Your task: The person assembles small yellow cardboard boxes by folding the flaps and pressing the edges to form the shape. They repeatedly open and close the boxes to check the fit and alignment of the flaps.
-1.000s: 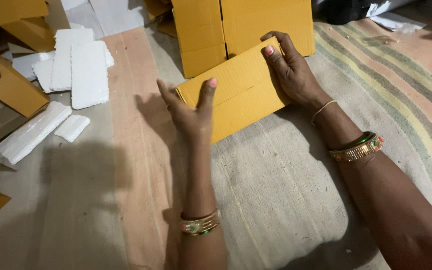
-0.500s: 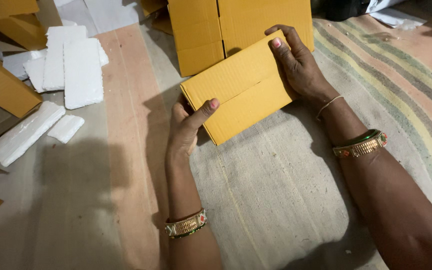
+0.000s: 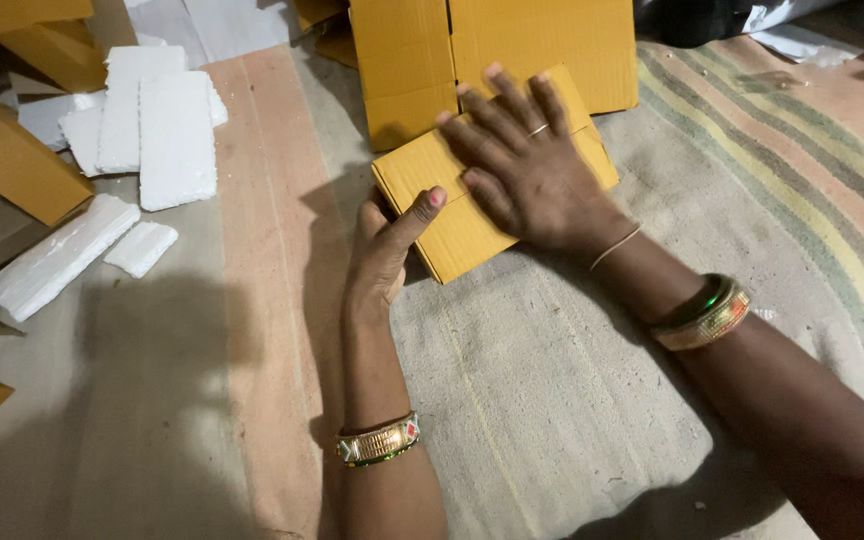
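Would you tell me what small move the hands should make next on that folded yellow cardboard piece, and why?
Probably slide the right hand along the cardboard piece to press it flatter: its palm already lies spread on top, while the left hand braces the near-left edge, thumb on top.

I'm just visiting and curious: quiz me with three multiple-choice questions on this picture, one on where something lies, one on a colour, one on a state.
1. Where do the white foam slabs lie?
A. On the person's left side
B. Under the right hand
C. On the folded box

2. What colour is the folded cardboard box?
A. Blue
B. Yellow-brown
C. Black

3. How is the right hand placed?
A. Clenched in a fist
B. Lifted off the box
C. Flat on the box, fingers spread

Answers: 1 A, they lie at the picture's left. 2 B, its card is yellow-brown. 3 C, the palm presses down while the left hand grips the box's near edge.
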